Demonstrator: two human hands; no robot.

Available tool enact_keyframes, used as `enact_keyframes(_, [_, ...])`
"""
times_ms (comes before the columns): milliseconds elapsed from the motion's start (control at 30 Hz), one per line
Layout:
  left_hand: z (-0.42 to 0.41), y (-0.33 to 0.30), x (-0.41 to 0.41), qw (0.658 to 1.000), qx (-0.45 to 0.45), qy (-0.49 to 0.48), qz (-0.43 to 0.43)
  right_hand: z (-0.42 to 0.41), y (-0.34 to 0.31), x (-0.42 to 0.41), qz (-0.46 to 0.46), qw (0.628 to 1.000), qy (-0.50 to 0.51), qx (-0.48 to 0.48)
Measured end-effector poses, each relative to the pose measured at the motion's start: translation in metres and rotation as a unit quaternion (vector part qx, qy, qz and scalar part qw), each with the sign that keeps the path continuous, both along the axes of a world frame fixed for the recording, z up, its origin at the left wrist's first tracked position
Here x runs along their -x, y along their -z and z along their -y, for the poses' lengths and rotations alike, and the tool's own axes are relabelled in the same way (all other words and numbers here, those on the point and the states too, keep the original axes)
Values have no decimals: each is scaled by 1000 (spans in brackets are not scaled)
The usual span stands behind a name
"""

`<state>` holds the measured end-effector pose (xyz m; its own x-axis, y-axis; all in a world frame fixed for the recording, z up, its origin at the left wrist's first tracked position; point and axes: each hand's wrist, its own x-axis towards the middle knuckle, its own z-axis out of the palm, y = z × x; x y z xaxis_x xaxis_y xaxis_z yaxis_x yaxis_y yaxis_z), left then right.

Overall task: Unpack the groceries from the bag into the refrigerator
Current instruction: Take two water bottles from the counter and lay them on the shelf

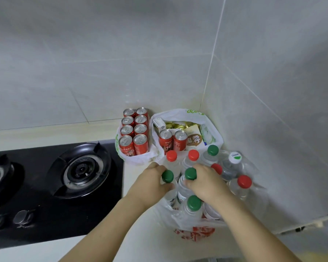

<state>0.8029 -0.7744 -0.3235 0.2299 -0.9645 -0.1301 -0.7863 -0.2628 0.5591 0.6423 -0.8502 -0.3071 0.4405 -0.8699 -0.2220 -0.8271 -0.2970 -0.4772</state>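
Left hand (151,181): fingers curled round the neck of a green-capped bottle (167,176), gripping it just under the cap. Right hand (206,183): fingers curled round a second green-capped bottle (190,173), thumb against its neck below the cap. Both bottles stand upright, side by side, in a clear plastic bag (254,195) on the pale counter (140,224), close to the tiled corner wall (273,82). Same bag, further contents: 2 more green-capped bottles, 1 nearest the camera (194,203) and 1 at the back (212,150); 4 red-capped bottles, at the back left (171,155), back centre (193,154), right (244,181), and 1 partly hidden behind the right hand (216,168); 1 white-capped bottle (235,157) with a green mark on its lid. All bottles clear. Behind, in the corner: a white bag (212,118) holding 2 red cans (172,139), a beige carton (194,140), gold-wrapped items (176,124) and a small white box (158,123). Just beside it to the left: another white bag (138,159), folded low, holding 8 red cans (133,132) in 2 rows of 4, all upright. Left of the bags: a black gas hob (45,186) set into the counter, with a round burner (82,169) and 2 knobs (24,217) along its near edge. Refrigerator: not in view.
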Motion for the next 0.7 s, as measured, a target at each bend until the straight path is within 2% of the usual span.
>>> enact_keyframes(233, [-8,5,-1,996,59,-37,-50,-5,12,0,52,996,14,66])
enact_keyframes(367, [-15,-20,-1,983,148,-69,-89,-5,-13,-1,150,987,20,61])
enact_keyframes(467, [-17,-62,-6,958,239,-92,-129,-5,-48,-6,235,968,36,83])
enact_keyframes(600, [-21,-121,-13,907,344,-110,-217,-4,-97,-19,337,930,54,136])
enact_keyframes(700, [-25,-161,-20,882,398,-111,-224,-7,-134,-34,377,919,54,103])
